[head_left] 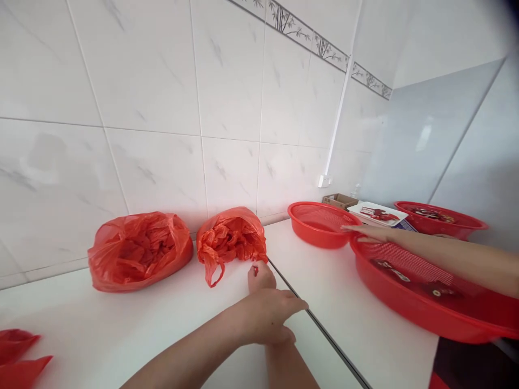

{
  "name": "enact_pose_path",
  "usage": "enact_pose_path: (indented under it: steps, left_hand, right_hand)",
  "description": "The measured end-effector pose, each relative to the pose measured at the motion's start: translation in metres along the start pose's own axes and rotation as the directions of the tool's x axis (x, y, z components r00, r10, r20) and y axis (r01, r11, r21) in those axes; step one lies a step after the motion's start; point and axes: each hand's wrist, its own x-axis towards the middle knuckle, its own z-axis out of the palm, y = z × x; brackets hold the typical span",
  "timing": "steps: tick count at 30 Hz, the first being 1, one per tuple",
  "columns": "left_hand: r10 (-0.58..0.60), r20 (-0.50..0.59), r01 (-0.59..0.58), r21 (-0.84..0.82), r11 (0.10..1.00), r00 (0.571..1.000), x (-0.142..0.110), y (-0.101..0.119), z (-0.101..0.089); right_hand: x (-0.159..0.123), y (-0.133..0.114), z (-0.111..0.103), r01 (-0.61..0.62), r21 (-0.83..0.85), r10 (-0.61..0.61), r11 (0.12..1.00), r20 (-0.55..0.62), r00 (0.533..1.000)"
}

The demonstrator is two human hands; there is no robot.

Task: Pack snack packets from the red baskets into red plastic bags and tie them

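Reach to the edge of the right-side red bag [233,240] on bench [101,327] with right hand [263,278] curled, cannot tell whether gripping; uncross left hand [271,316], empty and loosely spread, for freer movement.

Bright, cool, diffuse light leaves the white desk [344,297] nearly washed out, with faint, soft shadows; its source is out of view. Pale glare marks the grey-blue panel [405,146] beyond the desk's far right corner, and the glossy tiles [150,70] carry dim reflections. Wide-angle distortion stretches the sides; the view's upper right corner is dark and blurred.
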Motion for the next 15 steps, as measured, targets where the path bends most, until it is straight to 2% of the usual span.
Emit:
enact_pose_path:
  steps: [3, 5, 6, 9, 15]
  left_hand:
    - [0.033, -0.017, -0.033, -0.003, 0.999, 0.999, 0.012, 0.004, 0.014]
    - [0.057, -0.090, -0.054, 0.039, 0.998, 0.994, 0.020, 0.010, 0.021]
    - [0.076, -0.137, -0.066, 0.073, 0.995, 0.988, 0.025, 0.013, 0.023]
    - [0.135, -0.223, -0.107, 0.132, 0.985, 0.965, 0.039, 0.024, 0.024]
    - [0.221, -0.198, -0.185, 0.187, 0.965, 0.955, 0.072, 0.035, 0.023]
  right_hand:
    - [-0.062, -0.009, 0.084, 0.054, -0.082, -0.040, 0.995, 0.160, 0.986]
    - [-0.084, -0.007, 0.121, 0.087, -0.131, -0.055, 0.988, 0.226, 0.973]
    - [-0.088, -0.004, 0.132, 0.098, -0.151, -0.061, 0.984, 0.233, 0.970]
    - [-0.089, 0.008, 0.142, 0.135, -0.177, -0.090, 0.975, 0.239, 0.967]
    - [-0.085, 0.016, 0.139, 0.166, -0.154, -0.120, 0.974, 0.269, 0.956]
